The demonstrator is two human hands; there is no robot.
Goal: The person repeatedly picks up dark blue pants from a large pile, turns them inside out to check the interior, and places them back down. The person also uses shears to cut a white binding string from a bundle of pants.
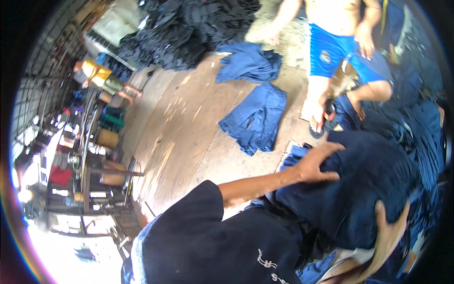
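Note:
A thick bundle of dark navy garments point(364, 184) lies between my two hands, at the lower right; its exact cut cannot be made out. My left hand point(318, 164) reaches across to its left edge, thumb and fingers curved apart against the cloth. On the bundle's near right side is my right hand point(391, 229), its thumb and fingers spread around the fabric. Parts of the fingers of both hands are hidden in the cloth. Lighter blue cloth point(295, 154) shows just beyond my left hand.
Blue trousers point(257, 118) and another blue garment point(249, 62) lie on the wooden floor point(175, 123). Behind is a heap of black cloth point(189, 33). A person in blue shorts point(331, 52) sits opposite, beside piled blue garments point(423, 132). Another person point(99, 75) is far left.

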